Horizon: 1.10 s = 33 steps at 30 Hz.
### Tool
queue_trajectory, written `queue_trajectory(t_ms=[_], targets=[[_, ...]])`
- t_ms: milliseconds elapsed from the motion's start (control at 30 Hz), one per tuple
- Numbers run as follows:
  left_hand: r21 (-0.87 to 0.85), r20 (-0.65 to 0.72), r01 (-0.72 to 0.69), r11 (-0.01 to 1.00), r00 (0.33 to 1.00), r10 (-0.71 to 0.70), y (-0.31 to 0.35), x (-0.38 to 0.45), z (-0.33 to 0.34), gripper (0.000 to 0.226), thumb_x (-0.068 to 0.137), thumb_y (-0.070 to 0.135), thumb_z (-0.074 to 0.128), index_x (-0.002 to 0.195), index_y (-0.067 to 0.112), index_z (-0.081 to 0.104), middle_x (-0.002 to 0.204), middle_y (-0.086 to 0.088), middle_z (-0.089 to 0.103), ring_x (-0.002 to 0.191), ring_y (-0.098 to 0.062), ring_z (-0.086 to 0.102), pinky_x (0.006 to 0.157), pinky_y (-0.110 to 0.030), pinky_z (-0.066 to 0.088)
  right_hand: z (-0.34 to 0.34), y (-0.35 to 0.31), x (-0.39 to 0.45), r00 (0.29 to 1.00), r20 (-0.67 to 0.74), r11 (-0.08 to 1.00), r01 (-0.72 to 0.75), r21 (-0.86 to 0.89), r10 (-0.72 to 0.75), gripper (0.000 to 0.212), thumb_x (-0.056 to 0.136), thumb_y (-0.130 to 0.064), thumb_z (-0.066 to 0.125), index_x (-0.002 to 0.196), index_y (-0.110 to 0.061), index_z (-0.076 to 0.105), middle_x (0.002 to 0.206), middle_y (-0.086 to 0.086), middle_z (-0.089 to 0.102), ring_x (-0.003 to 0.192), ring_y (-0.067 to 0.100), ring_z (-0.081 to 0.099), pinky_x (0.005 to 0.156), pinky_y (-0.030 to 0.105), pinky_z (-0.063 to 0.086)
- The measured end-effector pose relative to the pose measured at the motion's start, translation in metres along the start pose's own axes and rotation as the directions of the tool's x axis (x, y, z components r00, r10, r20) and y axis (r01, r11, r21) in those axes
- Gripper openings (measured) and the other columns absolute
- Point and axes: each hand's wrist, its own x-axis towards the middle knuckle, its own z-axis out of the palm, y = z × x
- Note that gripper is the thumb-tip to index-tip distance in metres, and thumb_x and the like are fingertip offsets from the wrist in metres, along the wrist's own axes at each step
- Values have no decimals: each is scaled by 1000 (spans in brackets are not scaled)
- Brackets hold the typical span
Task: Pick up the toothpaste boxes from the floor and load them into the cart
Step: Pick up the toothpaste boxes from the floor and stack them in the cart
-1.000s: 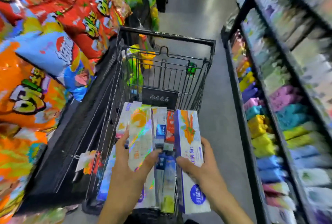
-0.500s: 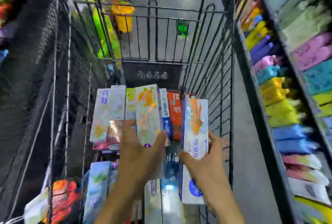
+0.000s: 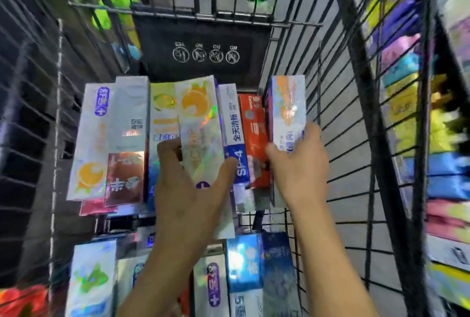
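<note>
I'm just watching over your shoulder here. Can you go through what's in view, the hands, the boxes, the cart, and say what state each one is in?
left hand: gripping the holographic orange box
holographic orange box: held, lying flat over the row
right hand: gripping the blue-edged box
blue-edged box: held on edge by the cart's right wall
red box: on edge between neighbours
cart: partly loaded with boxes
shelf goods: stacked, blurred

Both forearms stretched forward, side by side. Left hand (image 3: 188, 189) wrapped round a box (image 3: 201, 128), thumb on its right edge. Right hand (image 3: 300, 164) pinching another box (image 3: 288, 110), thumb on its left.
</note>
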Motion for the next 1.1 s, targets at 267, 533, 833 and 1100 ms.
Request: queue_trajectory(t_ms=[267, 533, 833, 1100], targets=[[8, -38, -18, 1000, 999, 18, 0, 9, 1, 57, 72, 44, 76, 113, 31, 39, 106, 13, 50, 87, 0, 52, 72, -8, 40, 22, 4, 7, 996, -28, 966, 74, -247, -83, 41, 97, -16, 58, 137, -8, 50, 140, 15, 45, 124, 28, 46, 100, 35, 38], [52, 6, -66, 996, 998, 65, 0, 16, 7, 52, 73, 46, 75, 112, 28, 46, 109, 6, 55, 92, -10, 53, 71, -8, 38, 24, 16, 20, 971, 1, 930, 230, -288, -240, 32, 99, -9, 53, 129, 0, 60, 140, 13, 53, 127, 28, 50, 104, 38, 44], [239, -2, -124, 963, 992, 128, 12, 38, 30, 53, 77, 51, 68, 114, 14, 57, 101, -1, 57, 93, -21, 50, 77, -33, 36, -49, -30, -30, 931, 95, 893, 364, -264, -351, 37, 102, -29, 51, 137, -19, 57, 146, 2, 48, 136, 17, 44, 106, 15, 24], [435, 65, -154, 887, 988, 140, 34, 53, 62, 51, 79, 54, 68, 102, 11, 55, 92, -2, 50, 95, -33, 53, 74, -35, 31, -136, -47, -23, 617, 252, 472, 756, -453, -746, 48, 91, -33, 60, 135, -12, 61, 141, 15, 53, 146, 41, 30, 122, 58, 15]])
